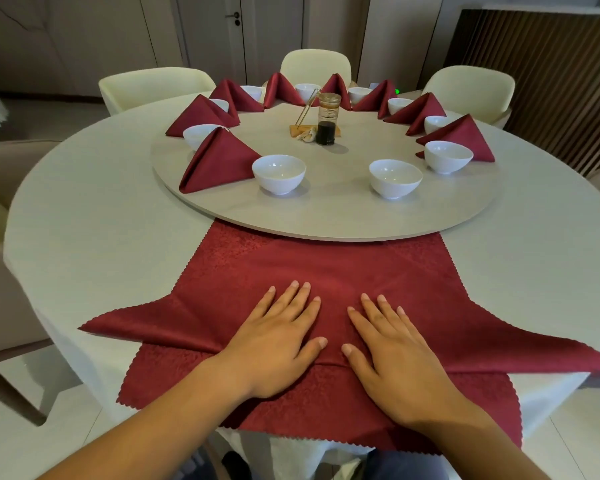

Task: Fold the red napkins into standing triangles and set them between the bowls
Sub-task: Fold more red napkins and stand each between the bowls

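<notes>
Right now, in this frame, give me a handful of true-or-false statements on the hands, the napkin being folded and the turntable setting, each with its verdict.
1. Both hands, the left hand and the right hand, lie flat on the unfolded red napkin. True.
2. A folded napkin stands between the two nearest bowls. False: that gap is bare turntable.
3. The dark sauce bottle stands near the turntable's middle. True.
4. The right hand holds a bowl. False: it presses on the napkin, palm down.
5. The flat napkin lies entirely on the turntable. False: it lies on the tablecloth, its far edge under the turntable rim.
</notes>
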Motion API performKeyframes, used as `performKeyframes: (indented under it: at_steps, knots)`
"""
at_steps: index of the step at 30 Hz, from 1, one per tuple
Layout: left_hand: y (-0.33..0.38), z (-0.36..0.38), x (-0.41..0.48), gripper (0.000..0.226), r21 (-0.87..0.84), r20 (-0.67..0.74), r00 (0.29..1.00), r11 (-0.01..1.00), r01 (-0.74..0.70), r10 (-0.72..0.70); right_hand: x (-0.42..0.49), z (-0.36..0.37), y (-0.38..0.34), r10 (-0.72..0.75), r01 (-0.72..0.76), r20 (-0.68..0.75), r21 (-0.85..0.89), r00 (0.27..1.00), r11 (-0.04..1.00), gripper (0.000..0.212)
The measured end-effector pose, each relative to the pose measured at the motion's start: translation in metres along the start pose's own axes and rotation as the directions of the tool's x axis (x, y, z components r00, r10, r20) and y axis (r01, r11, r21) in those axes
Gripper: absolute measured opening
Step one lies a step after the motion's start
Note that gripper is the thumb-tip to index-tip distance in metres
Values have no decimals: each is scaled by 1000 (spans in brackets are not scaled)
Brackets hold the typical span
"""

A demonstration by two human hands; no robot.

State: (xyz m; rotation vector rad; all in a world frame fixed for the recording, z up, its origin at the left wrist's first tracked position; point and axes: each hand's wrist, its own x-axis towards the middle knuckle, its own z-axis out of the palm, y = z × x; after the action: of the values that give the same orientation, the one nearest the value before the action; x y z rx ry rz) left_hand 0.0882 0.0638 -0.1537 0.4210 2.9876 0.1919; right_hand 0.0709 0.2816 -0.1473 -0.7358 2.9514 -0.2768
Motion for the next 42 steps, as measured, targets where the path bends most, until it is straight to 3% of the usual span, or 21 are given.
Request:
performKeyframes:
  at_steps: [8, 14, 25, 29, 33, 35, 39, 42]
  knots:
    - [-1, 7, 1, 82, 18, -18, 1000, 1000, -1, 1, 6, 6, -31, 31, -23, -95, 86, 995, 996, 84]
    - [1, 6, 1, 82, 28, -18, 1000, 1000, 13, -13, 6, 19, -44, 102, -102, -69, -5, 992, 995, 87]
    - [2, 5, 2, 86, 52, 0, 1000, 998, 28, -28, -32, -9, 82, 280, -280, -14, -105, 960, 954, 87]
    - [1, 4, 2, 91, 40, 14, 1000, 999, 22, -22, -34, -15, 91, 258, -258, -1, -48, 966, 965, 74]
    - [3, -6, 3, 90, 7, 37, 999, 999, 39, -39, -35, -18, 71, 191, -192, -75, -7, 979, 981, 82]
    - [12, -15, 7, 92, -4, -19, 999, 999, 43, -43, -33, -17, 58, 154, -153, -74, 14, 985, 988, 84]
    - [55, -20, 28, 73, -8, -166, 982, 996, -92, 89, -23, -7, 33, 91, -89, -47, 54, 995, 995, 83]
    - [77, -7, 46, 59, -39, -97, 985, 988, -149, 145, -19, 2, 29, 78, -77, -54, 20, 995, 997, 83]
